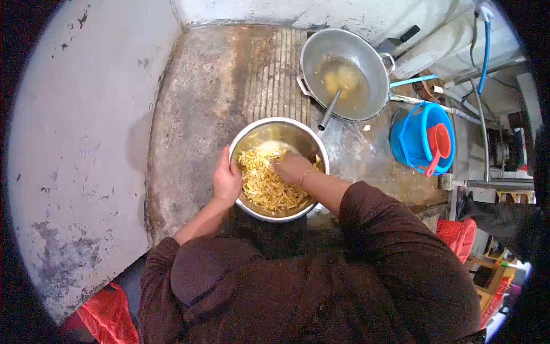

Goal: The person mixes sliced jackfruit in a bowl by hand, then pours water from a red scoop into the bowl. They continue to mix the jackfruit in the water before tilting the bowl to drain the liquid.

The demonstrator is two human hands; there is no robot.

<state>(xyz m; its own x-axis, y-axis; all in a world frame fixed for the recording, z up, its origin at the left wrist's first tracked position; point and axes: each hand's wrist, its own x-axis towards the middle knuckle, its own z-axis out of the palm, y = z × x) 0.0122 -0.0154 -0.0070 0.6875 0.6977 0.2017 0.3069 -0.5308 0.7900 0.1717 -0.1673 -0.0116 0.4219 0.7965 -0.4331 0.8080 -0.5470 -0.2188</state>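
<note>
A shiny metal mixing bowl [279,217] holds a heap of thin yellowish strips [265,186], which look like shredded food. Some white powder or paste [275,147] lies on top at the far side of the heap. My left hand [227,179] grips the bowl's left side, with the thumb at the rim and the fingers along the outer wall. Reaching in from the right, my right hand [292,168] is down in the strips. Its fingertips are buried, so how they are bent is hidden.
Behind the bowl to the right sits a large metal wok [375,86] with cloudy liquid, pale lumps and a metal-handled utensil [329,112]. A blue bucket [409,140] with a red dipper [439,146] stands farther right. A wall [86,143] borders the stained concrete surface [195,103] on the left.
</note>
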